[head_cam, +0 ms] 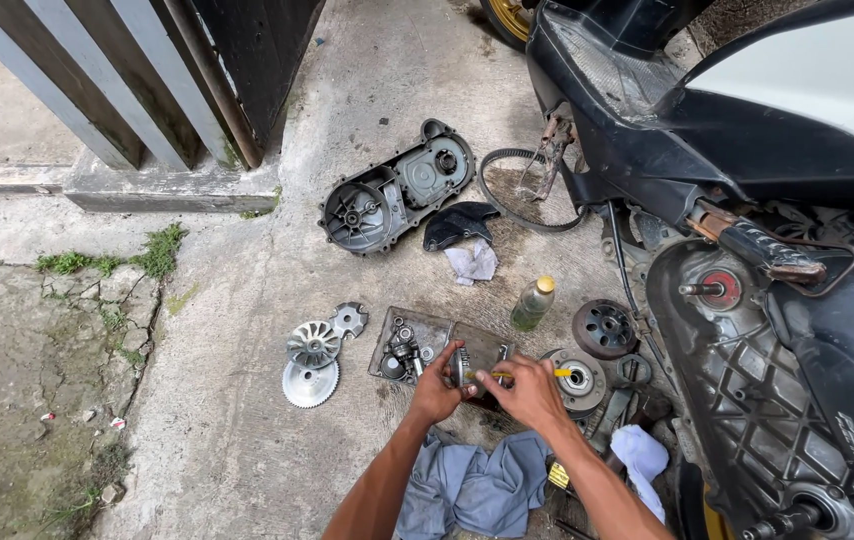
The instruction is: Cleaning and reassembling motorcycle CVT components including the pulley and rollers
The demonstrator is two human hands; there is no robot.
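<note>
Grey metal, greasy by the look of it: a small round drive part sits between both hands, low and centre in the head view, just above a shallow metal tray of loose bits.

Left hand cups the round part from the left, fingers curled and pressed against its rim. Right hand pinches a thin yellow-handled tool, fingers closed on the shaft, the tip end lying toward the part. Whether the tip touches the part cannot be told; the fingers hide it.

Handling, as a judgement: the part looks solid and stiff, heavy for its size, and probably slick with oil. The rim is the safest hold, taken with several fingers, not the faces. The tool looks light and rigid; it should be held near its middle.

Around the hands:
- a finned pulley face stacked over a toothed disc, left of the tray, apart from it
- a clutch bell and a second round assembly, right of the hands
- a small bottle with a yellow cap, upright, just beyond the tray
- a long black cover lying open side up, farther off
- a drive belt looped beside the scooter
- blue-grey cloth under the forearms
</note>
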